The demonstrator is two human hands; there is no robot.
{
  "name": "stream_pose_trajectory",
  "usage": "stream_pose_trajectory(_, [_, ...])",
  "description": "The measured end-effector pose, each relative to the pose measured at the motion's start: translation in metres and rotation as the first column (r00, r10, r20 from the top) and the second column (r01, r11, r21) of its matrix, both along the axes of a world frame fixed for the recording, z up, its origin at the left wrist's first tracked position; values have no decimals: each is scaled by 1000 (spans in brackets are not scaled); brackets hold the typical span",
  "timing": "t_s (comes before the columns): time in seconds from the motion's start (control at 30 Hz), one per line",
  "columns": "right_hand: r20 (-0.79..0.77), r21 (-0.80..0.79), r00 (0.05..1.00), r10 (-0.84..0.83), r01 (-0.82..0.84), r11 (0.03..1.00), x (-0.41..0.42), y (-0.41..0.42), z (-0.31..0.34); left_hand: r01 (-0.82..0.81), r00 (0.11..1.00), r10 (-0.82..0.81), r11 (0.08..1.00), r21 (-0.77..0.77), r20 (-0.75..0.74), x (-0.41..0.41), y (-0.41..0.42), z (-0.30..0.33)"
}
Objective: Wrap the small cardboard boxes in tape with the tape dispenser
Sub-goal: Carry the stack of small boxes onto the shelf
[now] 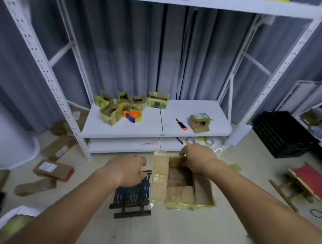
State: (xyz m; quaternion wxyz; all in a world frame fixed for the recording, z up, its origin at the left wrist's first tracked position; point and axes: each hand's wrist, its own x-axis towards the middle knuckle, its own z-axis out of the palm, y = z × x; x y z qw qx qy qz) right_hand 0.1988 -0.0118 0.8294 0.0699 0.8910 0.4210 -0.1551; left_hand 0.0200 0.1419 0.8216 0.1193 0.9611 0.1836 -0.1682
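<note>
A large open cardboard carton (159,183) with yellow tape on its flaps stands on the floor, holding several small cardboard boxes. My right hand (198,159) grips the carton's far flap. My left hand (127,170) grips the top bar of a small dark folding stool (131,196) beside the carton. On the white shelf (152,127) lie an orange and blue tape dispenser (133,116), a cluster of taped small boxes (119,105), and one small box (199,123) at the right.
An orange utility knife (181,124) lies on the shelf. Tape rolls (203,141) and scissors (150,143) sit on the lower shelf. Flat parcels (53,171) litter the floor at left. A black crate (282,134) and a red stool (309,183) stand at right.
</note>
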Motion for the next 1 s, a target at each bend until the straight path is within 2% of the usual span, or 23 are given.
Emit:
stream_pose_trajectory(0.23, [34, 54, 998, 44, -46, 998, -17, 13, 75, -22, 1000, 21, 997, 69, 11, -23, 16, 72])
stream_pose_trajectory(0.5, [46, 93, 998, 49, -53, 994, -8, 16, 111, -27, 998, 21, 995, 100, 58, -17, 21, 103])
stream_pose_trajectory(0.83, [34, 148, 995, 96, -100, 984, 64, 29, 133, -59, 998, 55, 991, 123, 34, 48, 33, 126])
stream_pose_trajectory(1.0, [43, 158, 993, 113, -119, 980, 113, 40, 140, -91, 994, 82, 988, 128, 71, 88, 42, 136])
